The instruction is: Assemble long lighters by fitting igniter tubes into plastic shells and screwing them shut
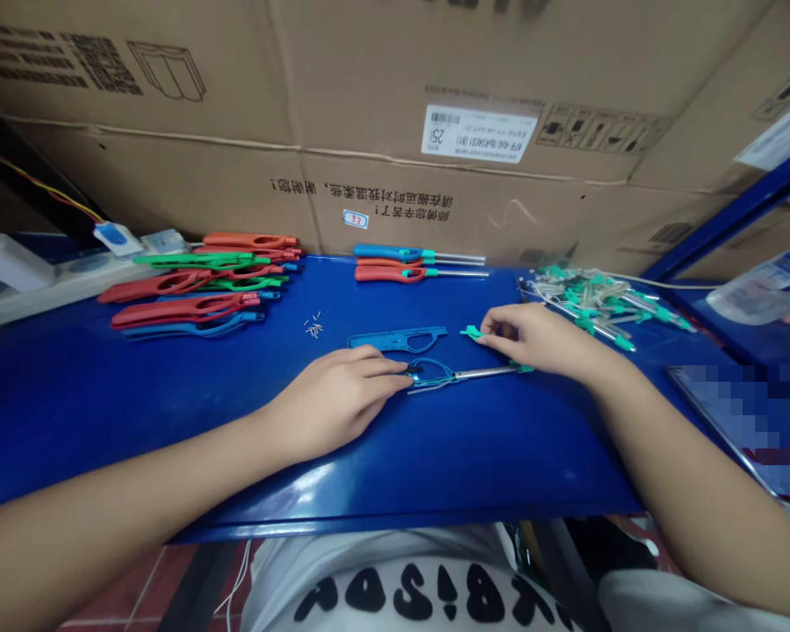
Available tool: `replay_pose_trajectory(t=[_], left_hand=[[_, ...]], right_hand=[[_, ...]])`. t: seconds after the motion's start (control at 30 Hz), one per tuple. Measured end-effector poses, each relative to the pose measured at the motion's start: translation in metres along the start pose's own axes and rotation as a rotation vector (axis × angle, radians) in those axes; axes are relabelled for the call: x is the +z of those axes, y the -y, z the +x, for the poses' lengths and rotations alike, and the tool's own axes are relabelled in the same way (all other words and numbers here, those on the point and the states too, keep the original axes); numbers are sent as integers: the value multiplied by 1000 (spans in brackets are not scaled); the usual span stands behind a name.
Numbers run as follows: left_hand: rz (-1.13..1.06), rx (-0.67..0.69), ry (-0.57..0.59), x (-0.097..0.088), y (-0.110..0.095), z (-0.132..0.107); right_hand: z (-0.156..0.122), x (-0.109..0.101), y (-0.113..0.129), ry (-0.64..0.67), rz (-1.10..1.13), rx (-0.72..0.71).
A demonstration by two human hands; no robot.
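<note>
My left hand lies palm down on the blue table, its fingertips closed on the handle end of a blue lighter half with a metal tube. My right hand pinches a small green plastic piece just above that tube's far end. A separate blue lighter shell half lies flat between the hands, a little farther back.
Red, green and blue lighter shells are piled at the back left. Finished lighters lie at the back centre. A heap of green-tipped metal tubes sits at the right. Small pins lie loose. Cardboard boxes wall the back.
</note>
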State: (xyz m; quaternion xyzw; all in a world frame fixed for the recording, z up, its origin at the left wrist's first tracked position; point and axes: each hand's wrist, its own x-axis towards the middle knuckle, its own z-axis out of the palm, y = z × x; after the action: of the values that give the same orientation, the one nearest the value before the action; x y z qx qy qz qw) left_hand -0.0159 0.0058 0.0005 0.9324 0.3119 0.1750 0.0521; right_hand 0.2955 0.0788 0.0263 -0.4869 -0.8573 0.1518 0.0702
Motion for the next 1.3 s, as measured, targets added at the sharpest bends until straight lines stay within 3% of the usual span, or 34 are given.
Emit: replay_pose_trajectory(t=[0.17, 0.33, 0.73, 0.93, 1.3], left_hand=[[51, -14, 56, -4, -2, 1], [32, -73, 90, -7, -7, 3], [-274, -150, -38, 6, 2, 3], [-333, -223, -66, 13, 2, 3], [-389, -289, -70, 14, 3, 4]], right_hand=[[-1, 11, 24, -71, 168, -158], [-4, 20, 44, -22, 219, -369], [2, 43, 47, -61, 380, -412], [0, 46, 50, -125, 298, -495], [-2, 51, 50, -218, -62, -609]])
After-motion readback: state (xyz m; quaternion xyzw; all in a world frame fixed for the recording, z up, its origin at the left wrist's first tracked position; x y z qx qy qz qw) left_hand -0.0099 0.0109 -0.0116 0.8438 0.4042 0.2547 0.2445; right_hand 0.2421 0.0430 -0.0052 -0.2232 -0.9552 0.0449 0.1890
